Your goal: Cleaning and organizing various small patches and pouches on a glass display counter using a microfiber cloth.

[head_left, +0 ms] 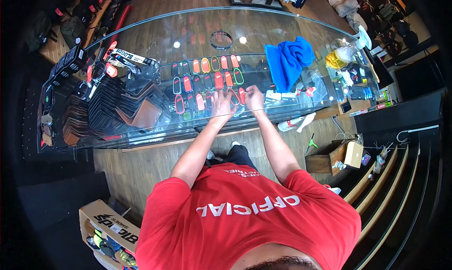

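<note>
Several small tags with coloured loops lie in rows on the glass counter (174, 39); among them are a red tag (219, 80) and a green-rimmed loop (239, 76). My left hand (223, 105) rests palm down at the near rows, fingers spread over the tags. Beside it, my right hand (254, 99) has its fingertips pinched at the edge of a red-orange tag (242, 96) at the right end of the nearest row. The fingers hide part of that row. A black ring-shaped band (221, 40) lies beyond the rows.
To the right are a crumpled blue cloth (292, 58) and a spray bottle (343, 57) with yellow liquid. Dark and brown leather wallets (113, 111) fan out at the left. Behind me are a cardboard box (110, 225) and a slatted shelf (386, 185).
</note>
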Available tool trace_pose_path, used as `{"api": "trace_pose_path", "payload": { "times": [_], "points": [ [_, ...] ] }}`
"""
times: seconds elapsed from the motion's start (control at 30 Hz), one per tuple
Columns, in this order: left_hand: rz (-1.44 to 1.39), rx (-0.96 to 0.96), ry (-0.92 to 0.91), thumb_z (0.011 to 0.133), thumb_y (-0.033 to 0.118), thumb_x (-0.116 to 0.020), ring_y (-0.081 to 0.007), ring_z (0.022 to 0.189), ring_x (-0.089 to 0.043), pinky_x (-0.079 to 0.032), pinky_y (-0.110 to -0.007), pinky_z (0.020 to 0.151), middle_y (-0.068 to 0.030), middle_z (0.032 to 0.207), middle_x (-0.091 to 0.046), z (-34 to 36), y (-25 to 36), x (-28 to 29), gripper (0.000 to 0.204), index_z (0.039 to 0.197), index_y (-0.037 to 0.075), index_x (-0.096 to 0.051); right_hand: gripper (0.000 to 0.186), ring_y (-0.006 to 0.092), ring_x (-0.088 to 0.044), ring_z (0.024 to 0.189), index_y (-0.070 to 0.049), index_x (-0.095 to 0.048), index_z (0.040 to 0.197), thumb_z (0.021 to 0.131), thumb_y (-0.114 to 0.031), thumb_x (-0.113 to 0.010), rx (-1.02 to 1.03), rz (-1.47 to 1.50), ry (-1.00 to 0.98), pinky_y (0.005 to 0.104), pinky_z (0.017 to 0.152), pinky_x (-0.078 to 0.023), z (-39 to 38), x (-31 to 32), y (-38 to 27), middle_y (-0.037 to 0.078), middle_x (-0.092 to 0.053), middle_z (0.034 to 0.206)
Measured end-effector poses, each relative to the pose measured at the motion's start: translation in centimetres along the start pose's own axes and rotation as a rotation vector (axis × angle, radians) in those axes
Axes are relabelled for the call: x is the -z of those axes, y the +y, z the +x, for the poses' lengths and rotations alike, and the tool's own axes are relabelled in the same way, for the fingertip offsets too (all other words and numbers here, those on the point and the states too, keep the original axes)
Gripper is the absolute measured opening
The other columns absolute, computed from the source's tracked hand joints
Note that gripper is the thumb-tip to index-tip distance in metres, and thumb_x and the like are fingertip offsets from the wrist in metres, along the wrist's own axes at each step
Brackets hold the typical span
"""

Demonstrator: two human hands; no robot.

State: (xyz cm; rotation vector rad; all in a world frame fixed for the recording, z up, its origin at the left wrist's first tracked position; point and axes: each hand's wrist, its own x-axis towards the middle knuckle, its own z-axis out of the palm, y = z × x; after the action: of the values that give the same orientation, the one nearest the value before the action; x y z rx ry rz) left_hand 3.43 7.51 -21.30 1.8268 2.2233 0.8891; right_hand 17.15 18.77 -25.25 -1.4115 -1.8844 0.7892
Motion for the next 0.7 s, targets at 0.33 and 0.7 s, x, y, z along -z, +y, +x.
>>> {"api": "trace_pose_path", "payload": {
  "times": [0.33,0.7],
  "points": [
    [0.024,-0.009,-0.008,0.066,0.020,-0.076,-0.0341,0.110,-0.045,-0.039,-0.046,0.090,-0.0172,0.114,-0.052,0.1,-0.3,-0.9,0.053,0.116,0.010,-0.062,0.018,0.0287,-0.067,0.066,-0.003,-0.062,0.092,0.075,-0.006,-0.069,0.021,-0.019,0.010,0.0397,0.063,-0.051,-0.5,0.3,-0.5,0.013,-0.066,0.070],
    [-0.158,-0.041,-0.106,0.071,0.034,-0.080,-0.0423,0.115,-0.047,-0.039,-0.052,0.097,-0.0228,0.119,-0.052,-4.8,0.5,3.7,0.061,0.121,0.009,-0.056,0.023,0.0359,-0.059,0.088,-0.002,-0.060,0.092,0.081,-0.020,-0.071,0.198,-0.177,-0.022,0.0462,0.076,-0.049,-3.8,5.2,-1.6,0.017,-0.058,0.095]
  ]
}}
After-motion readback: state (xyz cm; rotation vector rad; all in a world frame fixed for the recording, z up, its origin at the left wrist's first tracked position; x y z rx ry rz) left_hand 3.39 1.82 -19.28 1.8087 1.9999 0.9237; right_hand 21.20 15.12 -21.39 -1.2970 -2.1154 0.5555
